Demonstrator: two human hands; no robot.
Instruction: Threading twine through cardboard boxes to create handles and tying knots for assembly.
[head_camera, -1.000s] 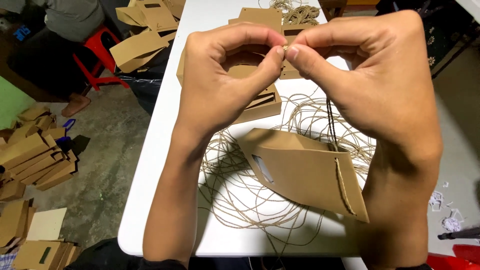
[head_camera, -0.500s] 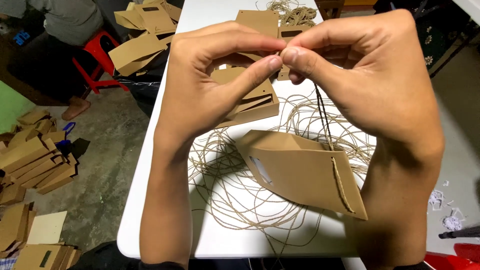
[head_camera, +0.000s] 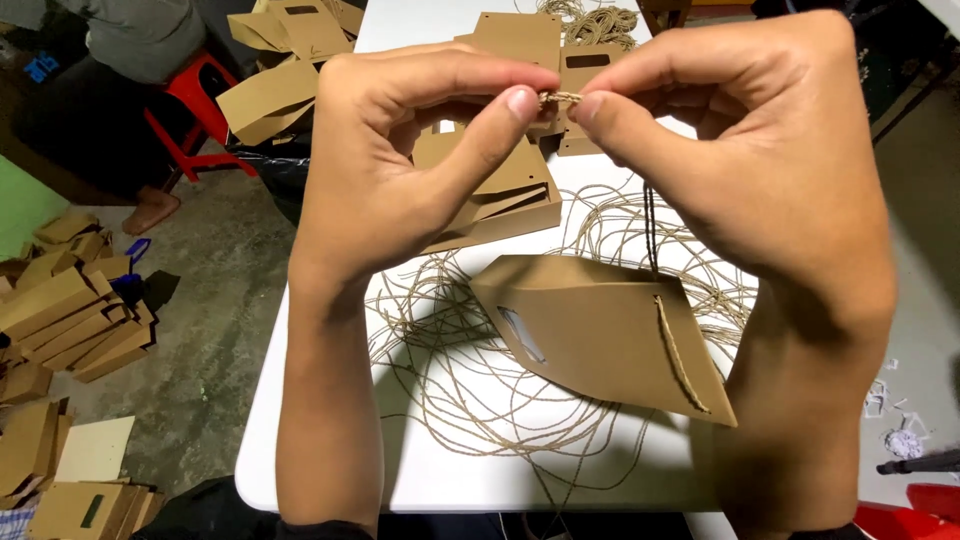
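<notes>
A white tabletop (head_camera: 420, 470) fills the middle of the view, strewn with loose loops of tan twine (head_camera: 470, 385) that spread from its centre toward the near edge. On top of those loops, below and between the two wrists, lies a brown paper bag (head_camera: 600, 335), tilted, with a small window cut in its face and a twine handle along its right side; a thin dark cord runs from it up toward the right hand. Behind it sits a stack of flat brown bags (head_camera: 500, 195), partly hidden by the left hand, and more flat bags lie at the far end of the tabletop. On the floor to the left are piles of cardboard pieces (head_camera: 70, 320) and a red stool (head_camera: 190, 95). The left hand (head_camera: 400, 170) and the right hand (head_camera: 745, 165) are raised above the tabletop, fingertips nearly meeting. Between them each pinches, thumb against forefinger, an end of a short twine piece (head_camera: 560, 98), held well above the bag.
</notes>
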